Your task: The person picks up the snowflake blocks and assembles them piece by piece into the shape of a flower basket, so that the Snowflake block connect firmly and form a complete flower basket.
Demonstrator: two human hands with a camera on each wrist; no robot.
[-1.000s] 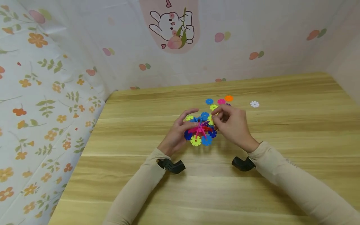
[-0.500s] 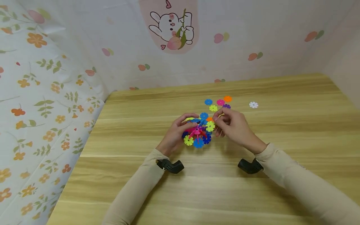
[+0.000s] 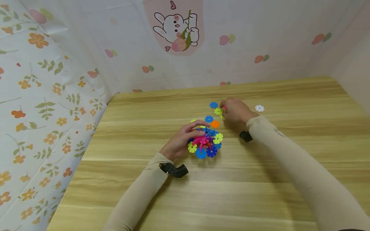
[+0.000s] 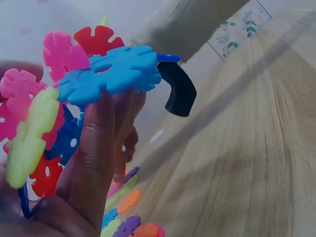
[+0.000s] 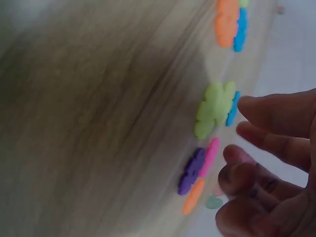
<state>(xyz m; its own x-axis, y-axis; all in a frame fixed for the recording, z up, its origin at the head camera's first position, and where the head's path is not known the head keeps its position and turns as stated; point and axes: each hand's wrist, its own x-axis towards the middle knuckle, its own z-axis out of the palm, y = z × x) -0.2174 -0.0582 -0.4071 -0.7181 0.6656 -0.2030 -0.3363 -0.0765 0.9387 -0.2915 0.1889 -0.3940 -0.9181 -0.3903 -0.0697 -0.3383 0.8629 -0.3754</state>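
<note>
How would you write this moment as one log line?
Left hand: holds joined-disc build | right hand: near loose discs, holds nothing visible | white disc: lies apart on table

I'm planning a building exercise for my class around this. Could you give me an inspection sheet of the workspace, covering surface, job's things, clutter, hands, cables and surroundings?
Surface: wood-grain tabletop.
Job's things: multicoloured assembly of notched snowflake discs; loose on the tabletop, among others, a blue disc, an orange disc and, set apart, a white disc.
Clutter: nothing seen beyond the loose discs.
Left hand: holds the assembly.
Right hand: at the loose discs, fingers loosely bent; no disc seen in its grip.
Cables: nothing seen.
Surroundings: rabbit-print cloth behind; floral cloth at the picture's left; a black wrist device on each arm.
</note>
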